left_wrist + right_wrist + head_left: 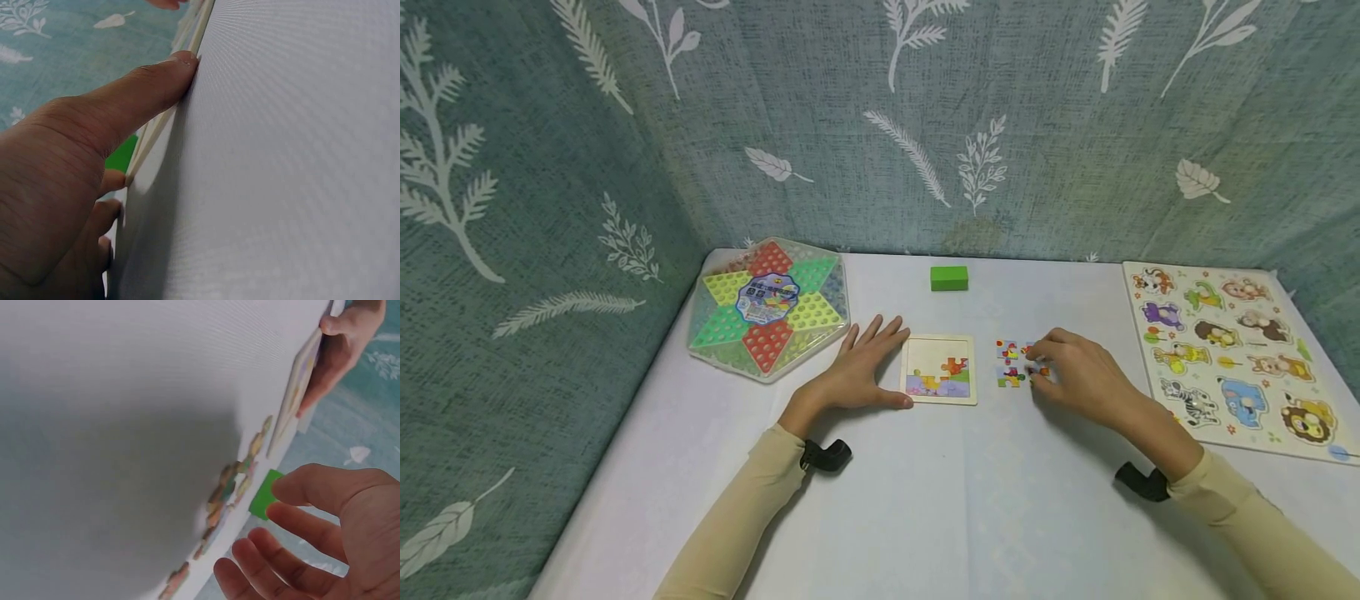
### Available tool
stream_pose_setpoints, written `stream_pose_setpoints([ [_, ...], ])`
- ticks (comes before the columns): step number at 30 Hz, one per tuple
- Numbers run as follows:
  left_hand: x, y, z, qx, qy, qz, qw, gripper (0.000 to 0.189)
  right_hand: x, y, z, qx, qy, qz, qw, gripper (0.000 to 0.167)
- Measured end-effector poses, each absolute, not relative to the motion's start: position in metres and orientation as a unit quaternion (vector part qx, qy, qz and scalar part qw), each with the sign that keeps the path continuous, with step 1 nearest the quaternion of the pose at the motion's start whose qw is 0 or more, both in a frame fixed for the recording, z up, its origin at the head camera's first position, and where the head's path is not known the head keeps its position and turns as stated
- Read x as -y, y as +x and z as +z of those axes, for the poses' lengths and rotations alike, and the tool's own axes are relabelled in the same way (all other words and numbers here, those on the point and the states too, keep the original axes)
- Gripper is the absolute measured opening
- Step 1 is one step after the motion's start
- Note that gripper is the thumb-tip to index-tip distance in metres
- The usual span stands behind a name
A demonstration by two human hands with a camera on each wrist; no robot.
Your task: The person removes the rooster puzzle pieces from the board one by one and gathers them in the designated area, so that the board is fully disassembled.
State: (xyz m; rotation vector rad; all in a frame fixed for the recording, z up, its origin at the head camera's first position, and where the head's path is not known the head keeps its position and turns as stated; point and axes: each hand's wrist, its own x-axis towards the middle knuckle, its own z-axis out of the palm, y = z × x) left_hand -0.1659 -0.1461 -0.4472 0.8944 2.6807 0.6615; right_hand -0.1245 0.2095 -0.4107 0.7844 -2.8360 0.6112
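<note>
A small square puzzle board (938, 402) with a pale wooden rim lies on the table, several joined pieces (936, 384) along its lower part. My left hand (853, 373) touches its left side, the thumb at the near corner and the index fingertip at the far corner; the other fingers are spread. Loose jigsaw pieces (1009, 377) lie right of the board. Over them hovers my right hand (1084, 375), partly covering some. In the right wrist view its thumb and fingers (306, 528) are apart, with nothing seen between them.
A green block (949, 278) lies behind the board. At the back left is a hexagonal Chinese checkers set (767, 308). A large animal puzzle board (1232, 358) lies at the right. Patterned cloth (850, 125) hangs behind the white table.
</note>
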Motion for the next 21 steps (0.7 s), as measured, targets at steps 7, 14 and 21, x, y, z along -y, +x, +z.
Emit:
stream_pose_setpoints([
  [7,0.147,-0.166,-0.448,-0.918,0.306,0.225,0.115,0.112,-0.203,-0.127,-0.404,0.937,0.266,0.213,0.073,0.020],
  [14,0.146,-0.166,-0.447,-0.918,0.306,0.225,0.115,0.112,-0.187,-0.131,-0.397,0.925,0.289,0.234,0.078,0.017],
  [21,0.145,-0.165,-0.445,-0.919,0.304,0.224,0.118,0.111,-0.164,-0.134,-0.392,0.920,0.307,0.237,0.063,0.018],
])
